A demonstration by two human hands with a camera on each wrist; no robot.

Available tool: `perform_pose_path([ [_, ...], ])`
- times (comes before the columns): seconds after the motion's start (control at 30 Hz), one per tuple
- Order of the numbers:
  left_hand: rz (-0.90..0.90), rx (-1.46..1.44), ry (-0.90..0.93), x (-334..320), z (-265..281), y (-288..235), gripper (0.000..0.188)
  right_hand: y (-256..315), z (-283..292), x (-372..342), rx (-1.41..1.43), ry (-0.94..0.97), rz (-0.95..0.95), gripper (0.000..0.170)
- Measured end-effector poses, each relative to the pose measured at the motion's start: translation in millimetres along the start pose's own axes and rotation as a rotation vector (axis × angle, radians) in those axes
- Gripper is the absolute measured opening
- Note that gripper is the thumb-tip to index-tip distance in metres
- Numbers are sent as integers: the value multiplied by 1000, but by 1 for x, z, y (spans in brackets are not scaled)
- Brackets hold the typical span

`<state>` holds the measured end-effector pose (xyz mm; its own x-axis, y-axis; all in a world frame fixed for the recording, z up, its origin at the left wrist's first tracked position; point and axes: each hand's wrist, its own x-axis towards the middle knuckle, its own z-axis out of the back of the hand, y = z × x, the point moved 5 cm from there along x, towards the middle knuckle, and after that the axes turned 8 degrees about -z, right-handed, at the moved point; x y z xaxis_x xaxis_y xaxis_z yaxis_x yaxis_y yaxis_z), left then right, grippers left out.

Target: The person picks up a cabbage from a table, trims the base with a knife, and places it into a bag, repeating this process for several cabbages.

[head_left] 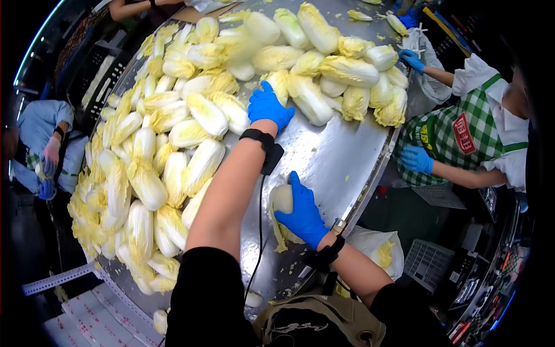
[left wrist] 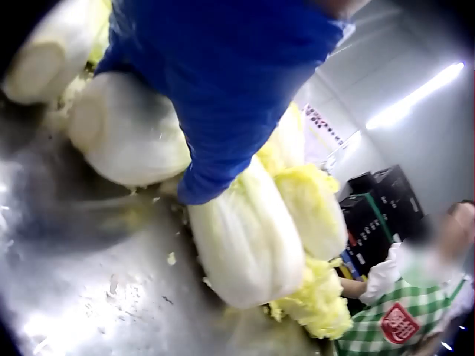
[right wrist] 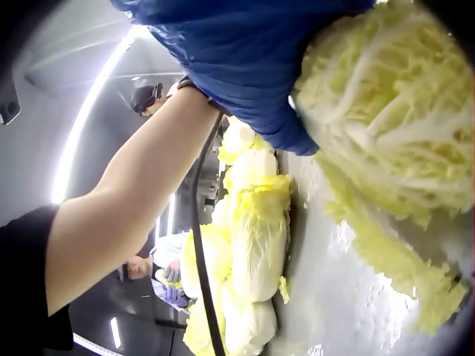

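Note:
Pale napa cabbages (head_left: 205, 115) with yellow leaves lie heaped over the metal table. In a blue glove, my left hand (head_left: 270, 107) grips a cabbage at the heap's inner edge; the left wrist view shows the white stem end of this cabbage (left wrist: 130, 133) between the fingers and thumb of the hand (left wrist: 223, 67). My right hand (head_left: 302, 214), also gloved, holds another cabbage (head_left: 282, 199) low over the near part of the table. In the right wrist view, loose outer leaves hang from that cabbage (right wrist: 386, 111) beside the hand (right wrist: 245, 59). Some fingertips are hidden.
The metal table (head_left: 341, 150) has scattered leaf bits. A person in a green checked apron (head_left: 457, 139) stands at the right, another person in light blue (head_left: 43, 133) at the left. A white bag (head_left: 376, 248) with leaves is below the near edge. A black cable (head_left: 258, 231) hangs between my arms.

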<state>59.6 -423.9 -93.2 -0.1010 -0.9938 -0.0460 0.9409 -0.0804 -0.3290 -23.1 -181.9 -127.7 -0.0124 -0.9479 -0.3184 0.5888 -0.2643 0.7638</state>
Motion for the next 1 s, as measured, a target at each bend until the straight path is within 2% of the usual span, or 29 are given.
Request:
perform_pose_path([
  [0.07,72,38,4,12,-15,0,91,-21,6,6,182,1,1,101],
  [0.1,36,21,-51,12,-17,3,91,-26,13,5,312,-56,11,86],
  [0.13,-1,3,-100,8,-20,9,91,-33,13,4,567,40,-91,79],
  [0.2,-49,-281,-76,-13,-4,20,87,-19,20,-3,1077,236,-288,64],
  [0.23,-190,-478,-224,-25,-9,40,81,-7,16,-5,1102,281,-273,50],
  [0.27,-184,-716,-168,-69,38,33,70,0,6,-8,974,318,-173,55],
  [0.3,-83,-913,-116,-105,55,51,59,8,-10,-16,923,268,-158,56],
  [0.33,61,-1283,25,-145,75,63,54,14,-31,-21,730,195,-62,62],
  [0.37,268,-1338,105,-188,98,82,56,25,-53,-33,656,123,-23,69],
  [0.4,357,-1252,69,-229,124,98,60,34,-80,-39,659,180,-25,76],
  [0.43,370,-1168,47,-267,132,131,67,40,-107,-44,653,179,-79,81],
  [0.47,376,-1121,11,-303,141,150,73,48,-129,-49,678,301,-199,86],
  [0.53,364,-714,-37,-367,151,192,77,63,-154,-54,633,394,-160,85],
  [0.6,212,-395,-295,-411,136,199,80,71,-153,-50,608,476,130,82],
  [0.63,196,-229,-215,-413,130,193,84,73,-147,-46,587,518,275,80],
  [0.67,130,16,-90,-426,115,206,88,69,-126,-30,484,513,304,76],
  [0.7,79,150,-66,-435,101,212,86,60,-98,-8,483,320,347,74],
  [0.73,28,284,-44,-438,91,214,85,71,-33,22,338,109,443,73],
  [0.77,47,243,-43,-434,92,213,84,74,18,51,91,-120,514,74],
  [0.8,70,201,-39,-428,97,205,83,70,55,80,-163,-323,509,78],
  [0.83,90,158,-36,-421,105,197,81,68,87,107,-455,-425,371,88],
  [0.87,150,109,43,-412,116,191,79,54,103,136,-520,-430,268,97],
  [0.9,216,69,135,-401,135,181,76,39,110,165,-507,-344,173,101],
  [0.93,277,30,226,-401,144,181,73,32,114,180,-534,-320,182,98],
  [0.97,94,139,140,-391,154,178,56,29,115,186,-564,-388,229,95],
  [1.0,114,72,39,-386,161,178,50,26,114,188,-591,-459,277,93],
])
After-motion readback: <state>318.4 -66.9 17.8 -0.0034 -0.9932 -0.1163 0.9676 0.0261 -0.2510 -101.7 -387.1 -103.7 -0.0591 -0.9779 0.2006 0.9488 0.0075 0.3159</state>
